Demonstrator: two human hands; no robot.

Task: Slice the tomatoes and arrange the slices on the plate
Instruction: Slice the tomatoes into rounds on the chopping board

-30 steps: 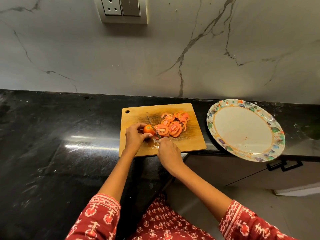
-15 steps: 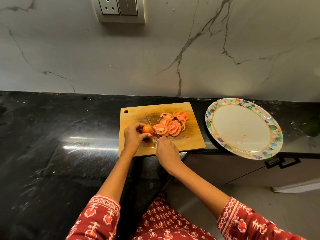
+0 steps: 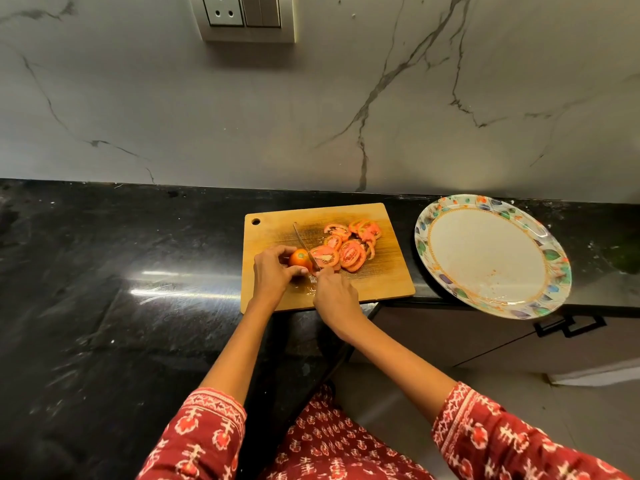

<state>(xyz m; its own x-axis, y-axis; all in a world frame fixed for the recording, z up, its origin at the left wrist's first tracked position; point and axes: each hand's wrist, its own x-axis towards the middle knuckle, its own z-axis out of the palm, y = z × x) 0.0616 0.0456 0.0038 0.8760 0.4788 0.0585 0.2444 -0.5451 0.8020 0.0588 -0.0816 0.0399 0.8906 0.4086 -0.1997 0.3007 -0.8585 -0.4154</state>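
Note:
A wooden cutting board (image 3: 388, 278) lies on the black counter. My left hand (image 3: 272, 273) grips the remaining piece of tomato (image 3: 300, 258) at the board's left-middle. My right hand (image 3: 334, 297) holds a knife (image 3: 304, 242), its blade resting against the tomato's cut face and pointing away from me. Several tomato slices (image 3: 349, 245) lie in a loose pile just right of the blade. A white plate (image 3: 485, 254) with a coloured leaf rim sits to the right of the board, bare apart from a few smears.
The black stone counter (image 3: 121, 289) stretches left and ends in a front edge near my right wrist. A marble wall with a socket panel (image 3: 247, 15) stands behind. A cabinet handle (image 3: 568, 325) shows under the plate, which overhangs the counter edge.
The knife has shifted slightly through the tomato; both hands stay in the same place on the board. The camera has drifted a little.

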